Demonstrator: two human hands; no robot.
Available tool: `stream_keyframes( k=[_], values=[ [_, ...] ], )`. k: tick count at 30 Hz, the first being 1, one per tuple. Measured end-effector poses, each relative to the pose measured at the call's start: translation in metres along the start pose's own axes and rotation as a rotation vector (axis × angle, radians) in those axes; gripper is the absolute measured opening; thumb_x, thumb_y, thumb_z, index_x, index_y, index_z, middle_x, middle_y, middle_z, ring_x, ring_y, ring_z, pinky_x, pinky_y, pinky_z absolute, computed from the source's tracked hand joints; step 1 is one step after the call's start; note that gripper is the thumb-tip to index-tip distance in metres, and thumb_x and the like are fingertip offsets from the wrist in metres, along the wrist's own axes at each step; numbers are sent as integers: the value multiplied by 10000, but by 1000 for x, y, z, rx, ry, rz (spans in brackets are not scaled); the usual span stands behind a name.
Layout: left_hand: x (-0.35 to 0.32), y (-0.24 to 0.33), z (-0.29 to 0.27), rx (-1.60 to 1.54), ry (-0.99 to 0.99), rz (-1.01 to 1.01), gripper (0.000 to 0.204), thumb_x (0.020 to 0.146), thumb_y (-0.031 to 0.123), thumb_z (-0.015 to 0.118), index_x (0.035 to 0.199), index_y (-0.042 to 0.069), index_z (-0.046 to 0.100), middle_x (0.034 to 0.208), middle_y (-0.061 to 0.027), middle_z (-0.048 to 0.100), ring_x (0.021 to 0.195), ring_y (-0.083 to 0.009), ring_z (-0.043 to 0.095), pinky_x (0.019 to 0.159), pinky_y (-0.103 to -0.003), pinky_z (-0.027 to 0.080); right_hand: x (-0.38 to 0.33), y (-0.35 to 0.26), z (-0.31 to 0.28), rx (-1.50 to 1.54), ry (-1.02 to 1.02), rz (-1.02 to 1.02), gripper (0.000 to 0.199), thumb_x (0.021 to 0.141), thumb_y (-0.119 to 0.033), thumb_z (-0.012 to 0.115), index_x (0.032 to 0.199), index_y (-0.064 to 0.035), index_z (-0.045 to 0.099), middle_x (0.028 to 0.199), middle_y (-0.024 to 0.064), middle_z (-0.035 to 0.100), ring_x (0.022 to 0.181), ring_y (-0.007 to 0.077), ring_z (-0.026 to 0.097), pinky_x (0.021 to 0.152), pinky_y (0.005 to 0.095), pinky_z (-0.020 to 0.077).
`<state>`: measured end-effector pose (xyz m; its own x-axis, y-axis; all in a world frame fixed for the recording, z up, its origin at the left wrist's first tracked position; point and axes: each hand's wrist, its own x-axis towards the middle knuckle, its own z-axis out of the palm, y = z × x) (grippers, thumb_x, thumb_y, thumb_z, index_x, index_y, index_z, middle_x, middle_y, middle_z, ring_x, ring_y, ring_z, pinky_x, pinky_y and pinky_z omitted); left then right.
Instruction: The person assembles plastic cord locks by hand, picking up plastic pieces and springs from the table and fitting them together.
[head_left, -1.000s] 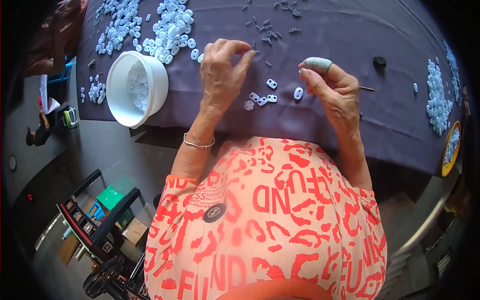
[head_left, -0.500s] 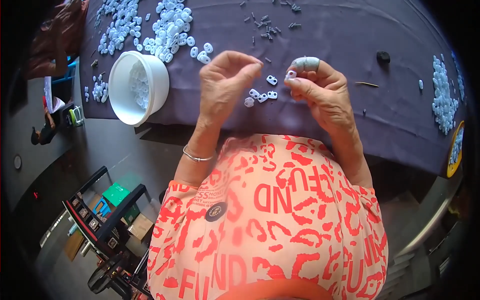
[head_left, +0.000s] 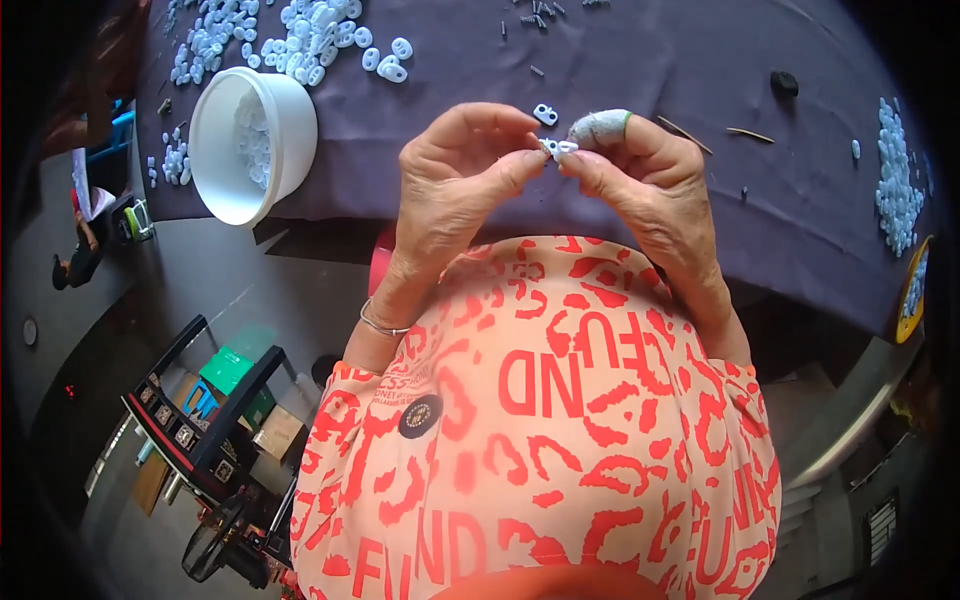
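The small white piece (head_left: pixel 561 148) sits up between the two hands, over the near part of the dark cloth (head_left: pixel 800 200). Its long axis runs roughly left to right, one end toward each thumb, and a dark hole shows in the side turned upward; much of the rest is covered by fingertips.

The right hand (head_left: pixel 650 185) has it in a tight pinch, thumb on the near side, forefinger in a whitish finger cover (head_left: pixel 600 128) on the far side. The left hand (head_left: pixel 450 180) comes in opposite, thumb and forefinger just a little apart, their tips at the piece's left end; I can't tell whether they grip it or something tiny against it. Both wrists are raised, backs of the hands turned outward, and the forearms slant inward from near left and near right. A thin bracelet (head_left: pixel 383 325) rings the left wrist.

Just beyond the fingertips lies a loose two-holed piece (head_left: pixel 545 115), lengthwise mostly left to right, its right end slightly nearer. Farther off is a dark pin (head_left: pixel 537 71). To the left stands a white tub (head_left: pixel 292 130) with more pieces inside; two thin sticks (head_left: pixel 750 134) lie right of the right hand.
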<state>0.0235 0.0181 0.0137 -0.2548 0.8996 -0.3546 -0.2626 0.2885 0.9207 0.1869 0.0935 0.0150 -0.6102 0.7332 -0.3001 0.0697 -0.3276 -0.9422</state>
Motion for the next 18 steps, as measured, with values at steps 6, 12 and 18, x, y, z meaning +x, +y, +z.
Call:
stream_keyframes(
  k=[6,12,18],
  values=[
    [-5,-2,-1,11,-23,30,274,770,-28,666,1031,-6,585,857,-48,632,804,-92,596,717,-211,495,-6,2,1,-218,-12,-106,130,853,-58,602,959,16,602,807,35,636,729,71,582,653,194,469],
    [-8,0,0,7,-29,22,300,765,-37,666,1050,-26,572,883,-58,628,835,-100,595,768,-223,490,-5,0,-2,-424,-66,-125,117,860,-71,591,935,18,599,780,42,631,720,76,583,648,203,473],
    [-8,0,0,26,-27,2,304,767,-40,662,1056,-28,569,881,-59,626,839,-103,595,768,-226,492,-5,-1,-1,-389,-69,-81,105,857,-62,589,926,17,601,773,38,628,710,76,579,641,204,472]
  ],
)
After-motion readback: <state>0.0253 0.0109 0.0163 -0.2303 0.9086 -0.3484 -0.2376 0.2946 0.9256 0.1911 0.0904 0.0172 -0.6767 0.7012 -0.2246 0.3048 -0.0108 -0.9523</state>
